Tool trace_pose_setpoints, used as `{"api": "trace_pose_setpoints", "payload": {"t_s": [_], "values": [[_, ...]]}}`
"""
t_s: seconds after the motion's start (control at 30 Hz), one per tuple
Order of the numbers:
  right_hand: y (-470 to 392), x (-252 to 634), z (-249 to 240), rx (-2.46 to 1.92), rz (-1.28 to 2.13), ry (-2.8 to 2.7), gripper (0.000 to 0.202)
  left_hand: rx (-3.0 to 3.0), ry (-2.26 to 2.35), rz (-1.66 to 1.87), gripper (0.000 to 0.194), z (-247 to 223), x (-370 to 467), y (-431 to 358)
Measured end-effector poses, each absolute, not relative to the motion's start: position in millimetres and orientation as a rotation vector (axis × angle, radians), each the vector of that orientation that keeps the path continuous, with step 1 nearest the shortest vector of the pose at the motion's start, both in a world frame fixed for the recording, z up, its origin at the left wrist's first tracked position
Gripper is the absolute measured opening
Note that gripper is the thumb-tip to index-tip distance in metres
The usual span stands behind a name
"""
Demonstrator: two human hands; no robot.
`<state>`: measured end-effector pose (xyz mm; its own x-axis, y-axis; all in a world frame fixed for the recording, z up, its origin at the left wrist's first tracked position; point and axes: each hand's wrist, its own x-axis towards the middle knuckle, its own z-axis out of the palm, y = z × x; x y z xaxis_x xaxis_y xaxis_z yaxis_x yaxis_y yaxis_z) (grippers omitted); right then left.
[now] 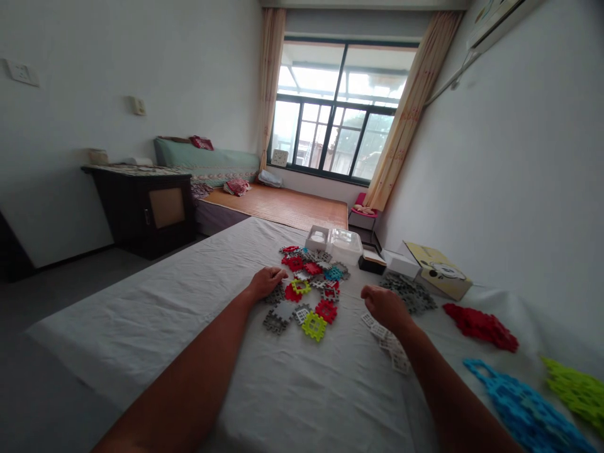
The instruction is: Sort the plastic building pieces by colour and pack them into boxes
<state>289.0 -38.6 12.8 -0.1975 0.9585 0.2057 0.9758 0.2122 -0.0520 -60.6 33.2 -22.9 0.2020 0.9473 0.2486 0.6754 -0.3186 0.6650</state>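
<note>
A mixed pile of flat plastic interlocking tiles (pixel 312 268) in red, grey, white, blue and yellow-green lies mid-table. My left hand (pixel 268 282) is at the pile's left edge, its fingers curled together; anything in them is hidden. My right hand (pixel 384 306) is closed too, to the right of the pile, and I cannot make out what it holds, if anything. Below it runs a spread of white tiles (pixel 377 329), partly behind my forearm. A grey tile heap (pixel 411 293) lies just beyond. A yellow-green tile (pixel 314 326) is at the pile's near end.
Sorted red tiles (pixel 481 326), blue tiles (pixel 528 409) and yellow-green tiles (pixel 578 393) lie at the right. A clear plastic box (pixel 345 244), a black box (pixel 372 259) and a yellow carton (pixel 436 269) line the table's far side. White cloth (pixel 189 327) covers the table.
</note>
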Motion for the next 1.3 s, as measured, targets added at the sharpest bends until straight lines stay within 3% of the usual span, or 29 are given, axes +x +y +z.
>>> {"api": "trace_pose_setpoints", "payload": {"t_s": [0.13, 0.3, 0.4, 0.73, 1.0, 1.3], "values": [[-45.9, 296.8, 23.3, -1.742, 0.043, -2.396, 0.021, 2.071, 1.507, 0.89, 0.051, -23.3, -60.4, 34.2], [-60.6, 241.2, 14.4, -1.245, 0.108, -2.488, 0.047, 2.078, 1.505, 0.893, 0.052, -22.8, -60.6, 32.6], [-68.0, 211.2, 7.4, -1.165, 0.128, -2.619, 0.057, 2.083, 1.506, 0.905, 0.053, -22.0, -60.9, 30.0], [-79.3, 210.4, 18.7, -1.149, 0.159, -2.602, 0.043, 2.068, 1.516, 0.911, 0.052, -24.3, -62.3, 31.9], [-73.0, 212.7, 19.6, -1.398, -0.1, -2.398, 0.034, 2.05, 1.517, 0.91, 0.052, -26.6, -63.5, 33.2], [-62.3, 227.7, 5.6, -1.421, 0.208, -2.304, 0.026, 2.06, 1.51, 0.916, 0.05, -23.7, -62.8, 31.5]]}}
